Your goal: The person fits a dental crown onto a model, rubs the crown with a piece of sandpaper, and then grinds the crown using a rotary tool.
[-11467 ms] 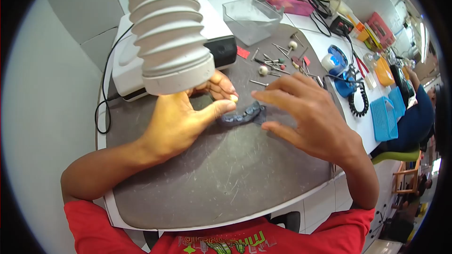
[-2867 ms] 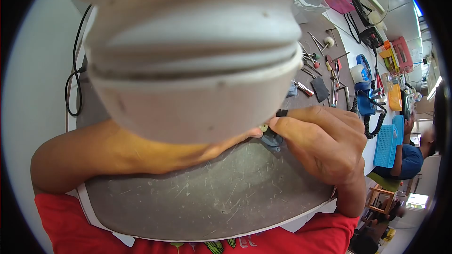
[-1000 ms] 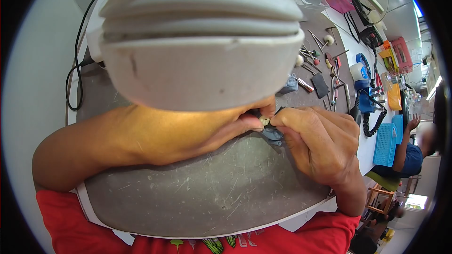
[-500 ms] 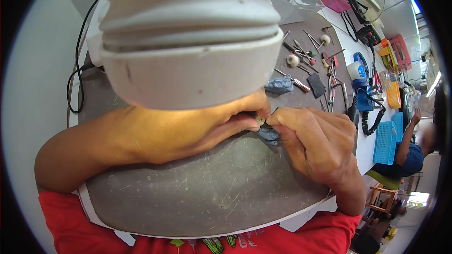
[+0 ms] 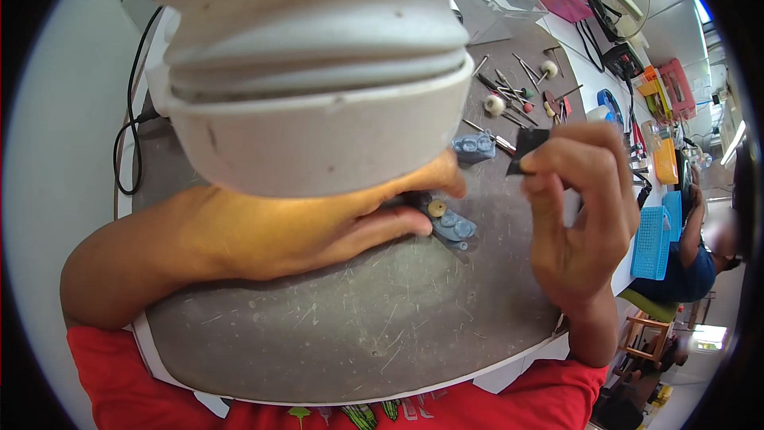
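My left hand (image 5: 318,219) rests on the bench with thumb and forefinger around the dark end of a blue-grey dental model (image 5: 455,225). A cream tooth crown (image 5: 437,208) with a small dark spot on top sits on that model, beside the thumb tip. My right hand (image 5: 585,207) is raised to the right, pinching a small black square sheet (image 5: 525,150) between thumb and fingers. Just behind the left fingertips lies a second blue-grey dental model (image 5: 475,147). The lamp-like hood hides part of my left hand.
A white ribbed suction hood (image 5: 318,111) hangs over the bench. Several burs and polishing tips (image 5: 517,95) lie at the back right. Blue baskets (image 5: 651,243) stand on the right-hand counter, and a co-worker in a blue shirt (image 5: 691,275) sits beyond.
My right hand has lifted away from the crown, up and to the right, with the black sheet now plainly visible in it. The crown and model are uncovered; my left hand has barely moved.
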`<state>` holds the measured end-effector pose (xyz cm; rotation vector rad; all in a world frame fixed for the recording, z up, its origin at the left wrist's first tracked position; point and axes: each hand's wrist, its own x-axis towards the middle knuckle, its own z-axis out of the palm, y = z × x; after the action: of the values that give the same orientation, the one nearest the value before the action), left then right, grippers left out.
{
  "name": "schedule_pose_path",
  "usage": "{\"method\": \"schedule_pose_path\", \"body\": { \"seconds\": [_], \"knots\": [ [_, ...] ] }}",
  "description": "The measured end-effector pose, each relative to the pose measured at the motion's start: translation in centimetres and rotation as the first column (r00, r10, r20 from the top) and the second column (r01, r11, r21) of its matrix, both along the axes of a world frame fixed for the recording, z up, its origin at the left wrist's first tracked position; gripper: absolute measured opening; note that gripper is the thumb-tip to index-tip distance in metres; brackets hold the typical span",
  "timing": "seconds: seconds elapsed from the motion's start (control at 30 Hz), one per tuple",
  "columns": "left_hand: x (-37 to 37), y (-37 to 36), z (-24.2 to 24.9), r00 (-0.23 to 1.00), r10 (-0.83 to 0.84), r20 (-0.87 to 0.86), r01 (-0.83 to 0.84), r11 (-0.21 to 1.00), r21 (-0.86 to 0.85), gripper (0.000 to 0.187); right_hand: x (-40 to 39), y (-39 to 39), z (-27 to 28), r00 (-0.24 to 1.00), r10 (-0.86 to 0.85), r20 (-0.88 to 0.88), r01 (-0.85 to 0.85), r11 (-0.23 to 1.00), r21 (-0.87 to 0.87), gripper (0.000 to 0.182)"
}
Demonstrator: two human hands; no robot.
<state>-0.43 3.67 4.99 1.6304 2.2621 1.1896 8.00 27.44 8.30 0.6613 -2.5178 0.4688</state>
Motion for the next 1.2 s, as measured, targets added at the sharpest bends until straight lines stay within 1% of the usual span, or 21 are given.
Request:
{"method": "schedule_pose_path", "body": {
  "seconds": [0.03, 0.1, 0.13, 0.17, 0.27, 0.4, 0.53, 0.63, 0.67, 0.7, 0.77, 0.8, 0.83, 0.9, 0.93, 0.97, 1.0, 1.03, 1.1, 1.17, 1.2],
  "knots": [
    [0.1, 0.0, 0.2, 1.0, -0.001, -0.001, 0.001, 1.0, 0.001, 0.035, -0.3, 0.1, 0.4, 0.995, -0.095, 0.012, 0.095, 0.995, -0.014, 0.013],
    [0.5, 0.3, 0.8, 0.986, 0.115, -0.124, -0.103, 0.99, 0.101, 0.05, -1.0, 0.9, 0.0, 0.999, -0.043, -0.014, 0.043, 0.999, 0.026, 0.011],
    [0.5, 0.2, 0.3, 0.968, 0.125, -0.219, -0.105, 0.989, 0.1, 0.075, -1.3, 0.9, -0.2, 0.997, 0.007, 0.073, -0.003, 0.999, -0.049, 0.01],
    [0.8, 0.3, 0.6, 0.968, 0.121, -0.222, -0.1, 0.99, 0.101, 0.075, -1.5, 0.9, -0.4, 0.986, 0.064, 0.154, -0.044, 0.991, -0.128, 0.009],
    [2.4, 0.5, 1.4, 0.95, 0.167, -0.265, -0.172, 0.985, 0.003, 0.112, -1.3, 0.8, -0.7, 0.974, 0.09, 0.206, -0.057, 0.985, -0.162, 0.007],
    [3.5, 0.7, 1.0, 0.942, 0.199, -0.27, -0.242, 0.961, -0.134, 0.115, -0.8, 0.7, 0.0, 0.959, 0.06, 0.278, -0.014, 0.986, -0.165, 0.003],
    [2.8, 0.6, 0.5, 0.924, 0.245, -0.293, -0.272, 0.961, -0.055, 0.116, 0.1, 0.6, 0.8, 0.907, 0.036, 0.419, 0.071, 0.969, -0.236, 0.003],
    [2.2, 0.3, 0.1, 0.97, 0.235, -0.061, -0.233, 0.972, 0.028, 0.104, 0.1, 1.1, 0.5, 0.914, 0.088, 0.397, 0.062, 0.935, -0.35, 0.006],
    [2.8, 1.0, 1.1, 0.947, 0.308, -0.087, -0.313, 0.949, -0.045, 0.093, -0.1, 1.3, 0.6, 0.911, 0.096, 0.4, 0.057, 0.934, -0.354, 0.007],
    [2.4, 0.9, 0.9, 0.948, 0.305, -0.089, -0.31, 0.95, -0.042, 0.093, -0.3, 1.5, 0.6, 0.909, 0.104, 0.403, 0.052, 0.933, -0.357, 0.008],
    [1.2, 0.4, 0.2, 0.991, 0.129, 0.025, -0.131, 0.981, 0.142, 0.078, -0.5, 1.9, 0.5, 0.902, 0.107, 0.418, 0.051, 0.935, -0.35, 0.008],
    [1.5, 0.2, 0.2, 0.977, 0.186, 0.102, -0.189, 0.982, 0.015, 0.067, -0.6, 2.0, 0.4, 0.892, 0.115, 0.436, 0.049, 0.937, -0.347, 0.007],
    [1.4, 0.2, 0.2, 0.977, 0.185, 0.105, -0.188, 0.982, 0.015, 0.067, -0.5, 1.8, 0.4, 0.891, 0.115, 0.439, 0.05, 0.937, -0.346, 0.007],
    [0.7, 0.1, 0.4, 0.963, 0.058, 0.262, -0.062, 0.998, 0.005, 0.062, -0.5, 1.3, 0.4, 0.932, 0.069, 0.355, 0.043, 0.954, -0.298, 0.007],
    [0.3, 0.2, 0.6, 0.977, 0.053, 0.206, -0.056, 0.998, 0.007, 0.054, -0.5, 1.2, 0.3, 0.929, 0.074, 0.363, 0.042, 0.953, -0.301, 0.007],
    [0.4, 0.0, 0.3, 0.975, 0.06, 0.214, -0.062, 0.998, 0.002, 0.054, -0.5, 1.1, 0.3, 0.958, 0.082, 0.276, -0.015, 0.972, -0.235, 0.008],
    [0.4, -0.1, -0.3, 0.963, 0.061, 0.262, -0.079, 0.995, 0.058, 0.05, -0.6, 1.0, 0.2, 0.978, 0.098, 0.186, -0.068, 0.984, -0.162, 0.01],
    [0.4, -0.2, -0.6, 0.95, 0.06, 0.308, -0.098, 0.989, 0.112, 0.046, -0.5, 0.8, 0.2, 0.976, 0.104, 0.19, -0.073, 0.983, -0.166, 0.01],
    [0.0, -0.5, 0.4, 0.927, 0.1, 0.362, -0.129, 0.99, 0.058, 0.038, -0.4, 0.4, 0.1, 0.985, 0.102, 0.139, -0.083, 0.988, -0.132, 0.013],
    [-0.5, -0.5, 0.7, 0.964, 0.081, 0.253, -0.068, 0.996, -0.058, 0.033, -0.5, 0.3, -0.2, 0.986, 0.129, 0.106, -0.116, 0.986, -0.12, 0.014],
    [-0.4, -0.4, 0.2, 0.939, 0.096, 0.331, -0.099, 0.995, -0.008, 0.029, -0.6, 0.3, -0.4, 0.985, 0.154, 0.071, -0.147, 0.984, -0.102, 0.016]
  ]
}}
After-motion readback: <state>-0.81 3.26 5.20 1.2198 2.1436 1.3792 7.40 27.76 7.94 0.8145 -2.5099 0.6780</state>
